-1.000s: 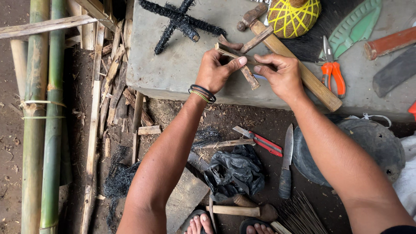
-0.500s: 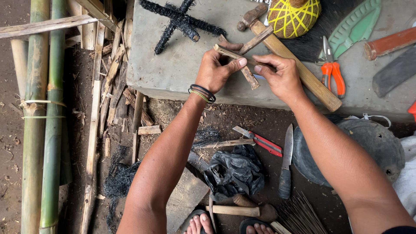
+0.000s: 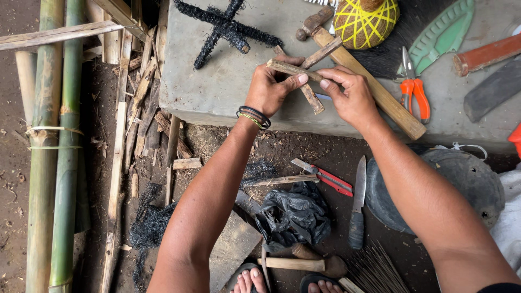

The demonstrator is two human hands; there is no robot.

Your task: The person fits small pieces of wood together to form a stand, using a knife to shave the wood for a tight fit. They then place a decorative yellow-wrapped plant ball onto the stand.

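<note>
The left hand (image 3: pixel 271 87) is closed around two short bamboo sticks (image 3: pixel 304 81) laid across each other, thumb pressed on top to keep the crossing from slipping. The right hand (image 3: pixel 353 95) is narrow, index finger and thumb pinched at the crossing point, apparently steadying or adjusting the joint. The sticks are held just above the grey counter (image 3: pixel 217 92), near its front edge, so the slab can serve as a support.

Finished and spare items lie within reach on the counter: a black fibre-wrapped cross (image 3: pixel 228 27) to the left, a ball of yellow twine (image 3: pixel 364 21) just beyond the hands, a long bamboo slat (image 3: pixel 374 89) running under the right hand, and orange-handled pliers (image 3: pixel 415 89) to the right. On the ground below lie a knife (image 3: pixel 358 206), a red-handled cutter (image 3: pixel 325 176) and a black plastic bag (image 3: pixel 296 214). Bamboo poles (image 3: pixel 54 163) lie at the far left.
</note>
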